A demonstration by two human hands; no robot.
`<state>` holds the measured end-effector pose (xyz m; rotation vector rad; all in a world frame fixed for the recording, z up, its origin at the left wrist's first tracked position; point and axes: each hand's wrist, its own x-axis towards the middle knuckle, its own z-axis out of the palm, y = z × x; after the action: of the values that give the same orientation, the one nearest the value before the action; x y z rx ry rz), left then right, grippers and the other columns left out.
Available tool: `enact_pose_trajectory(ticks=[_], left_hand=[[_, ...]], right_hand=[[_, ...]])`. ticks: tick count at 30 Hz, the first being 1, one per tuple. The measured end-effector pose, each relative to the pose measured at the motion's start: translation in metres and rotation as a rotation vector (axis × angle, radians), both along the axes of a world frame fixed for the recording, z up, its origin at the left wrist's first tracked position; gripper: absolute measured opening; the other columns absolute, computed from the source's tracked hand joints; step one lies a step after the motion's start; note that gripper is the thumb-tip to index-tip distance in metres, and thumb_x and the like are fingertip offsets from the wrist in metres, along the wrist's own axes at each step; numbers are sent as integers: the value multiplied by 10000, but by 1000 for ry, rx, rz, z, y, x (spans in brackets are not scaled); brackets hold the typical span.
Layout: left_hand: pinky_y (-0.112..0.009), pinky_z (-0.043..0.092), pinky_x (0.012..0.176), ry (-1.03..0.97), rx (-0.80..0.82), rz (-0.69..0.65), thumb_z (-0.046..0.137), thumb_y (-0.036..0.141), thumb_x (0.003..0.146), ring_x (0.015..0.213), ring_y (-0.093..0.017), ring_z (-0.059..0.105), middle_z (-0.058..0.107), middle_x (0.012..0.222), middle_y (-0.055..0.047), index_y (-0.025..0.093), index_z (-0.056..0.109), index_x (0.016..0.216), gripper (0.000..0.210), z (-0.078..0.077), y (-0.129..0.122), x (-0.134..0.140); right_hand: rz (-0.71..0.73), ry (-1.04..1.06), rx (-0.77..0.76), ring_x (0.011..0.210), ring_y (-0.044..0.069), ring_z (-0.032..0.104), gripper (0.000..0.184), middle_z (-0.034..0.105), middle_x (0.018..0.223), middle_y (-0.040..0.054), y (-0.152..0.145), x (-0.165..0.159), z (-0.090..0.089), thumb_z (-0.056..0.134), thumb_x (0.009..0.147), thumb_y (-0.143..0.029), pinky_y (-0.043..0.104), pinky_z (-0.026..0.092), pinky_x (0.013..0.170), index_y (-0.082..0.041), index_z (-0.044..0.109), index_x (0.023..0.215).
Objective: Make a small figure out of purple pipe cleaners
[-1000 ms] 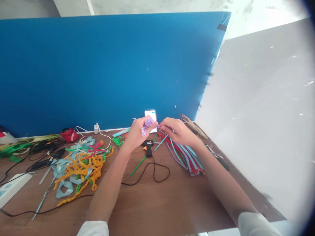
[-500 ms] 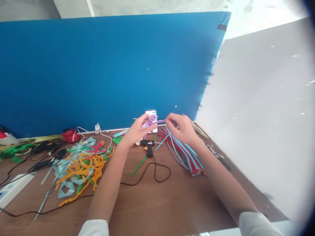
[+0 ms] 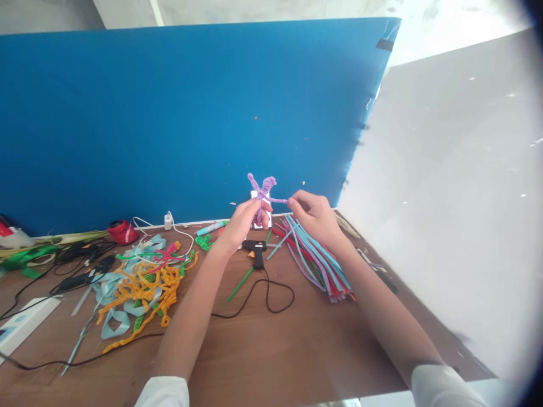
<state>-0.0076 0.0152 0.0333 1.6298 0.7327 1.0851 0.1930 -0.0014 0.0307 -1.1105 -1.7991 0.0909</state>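
A shape of twisted purple pipe cleaners point(image 3: 268, 185), with a coiled part and several thin arms, is held up above the table. My left hand point(image 3: 246, 221) is closed around its lower part, fingers pinched at the middle. My right hand point(image 3: 313, 213) pinches the tip of one arm that stretches out to the right. Just behind the shape stands a lit phone point(image 3: 267, 219), partly covered by it and by my left hand. Below the hands lies a black glue gun point(image 3: 257, 254) with its cord. A bundle of loose pipe cleaners point(image 3: 320, 265) is under my right forearm.
At left, orange twisted pipe cleaners point(image 3: 146, 285) lie tangled with light blue ribbon point(image 3: 115, 325). A white power strip point(image 3: 29, 322) and black cords sit farther left. A marker point(image 3: 210, 228) lies near the blue partition point(image 3: 190, 124); a grey wall point(image 3: 458, 186) rises at right.
The purple shape has turned upright and come higher out of my left hand, showing more of its arms. My right hand still pinches the arm's end, slightly farther right.
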Motion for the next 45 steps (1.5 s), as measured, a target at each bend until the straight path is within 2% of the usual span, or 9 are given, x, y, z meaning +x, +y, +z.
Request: enact_pose_trajectory(ticks=[7, 12, 16, 22, 26, 28, 33, 37, 45], left_hand=[[-263, 444, 657, -9, -93, -93, 474, 472, 939, 615, -137, 586, 623, 634, -5, 167, 604, 878, 337, -2, 2, 0], [-256, 441, 622, -20, -135, -154, 502, 485, 946, 578, -131, 588, 647, 622, -12, 167, 611, 902, 339, -2, 2, -1], [-241, 429, 628, -15, -90, -125, 554, 458, 937, 575, -116, 589, 657, 619, -7, 172, 610, 904, 293, -1, 0, -1], [-258, 458, 698, 92, 85, 16, 584, 414, 926, 690, -146, 643, 700, 707, -23, 167, 617, 889, 252, -3, 2, 1], [-287, 481, 798, 211, 233, 90, 546, 371, 942, 788, -170, 663, 720, 789, -30, 162, 645, 875, 241, -7, 5, 4], [-286, 482, 802, 261, 276, 92, 534, 358, 944, 808, -177, 671, 726, 819, -29, 160, 662, 899, 240, -8, 5, 6], [-284, 504, 822, 268, 283, 105, 551, 349, 933, 896, -200, 690, 736, 932, -43, 160, 675, 1002, 236, -11, 4, 10], [-302, 523, 868, 169, 212, 24, 590, 349, 919, 949, -206, 697, 721, 1051, -60, 161, 653, 1081, 256, -15, 5, 11], [-291, 514, 809, 205, 225, -25, 521, 468, 959, 860, -191, 696, 740, 938, -69, 147, 652, 1016, 351, -16, 4, 15]], right_hand=[[-26, -88, 15, 564, 155, 489, 248, 565, 618, 1, 4, 3, -3, 455, 978, -310, 285, 284, 581, -204, 574, 788], [-136, -251, 34, 580, 184, 509, 212, 597, 624, 17, 8, 1, -8, 453, 967, -274, 299, 252, 591, -213, 593, 820], [-159, -264, 36, 596, 189, 525, 209, 622, 651, 25, 11, 0, -12, 470, 962, -285, 300, 261, 600, -214, 601, 815], [-43, 114, -28, 682, 176, 566, 195, 649, 793, 33, 14, 4, -10, 479, 974, -350, 290, 375, 645, -202, 607, 978], [307, 443, -322, 515, 133, 504, 366, 590, 658, -5, 6, 3, -2, 419, 994, -514, 273, 373, 529, -208, 606, 918], [396, 524, -397, 497, 119, 510, 392, 604, 654, -8, 0, -1, 2, 453, 974, -563, 264, 374, 510, -208, 607, 917], [406, 458, -453, 502, 105, 509, 311, 611, 614, -16, -7, -9, 4, 601, 916, -490, 256, 383, 517, -191, 616, 830], [461, 461, -508, 516, 105, 500, 287, 594, 603, -29, -4, -6, 2, 668, 870, -470, 260, 387, 531, -190, 618, 835], [488, 402, -515, 573, 122, 513, 253, 609, 684, -9, -1, -5, -1, 597, 909, -449, 264, 391, 566, -197, 573, 899]])
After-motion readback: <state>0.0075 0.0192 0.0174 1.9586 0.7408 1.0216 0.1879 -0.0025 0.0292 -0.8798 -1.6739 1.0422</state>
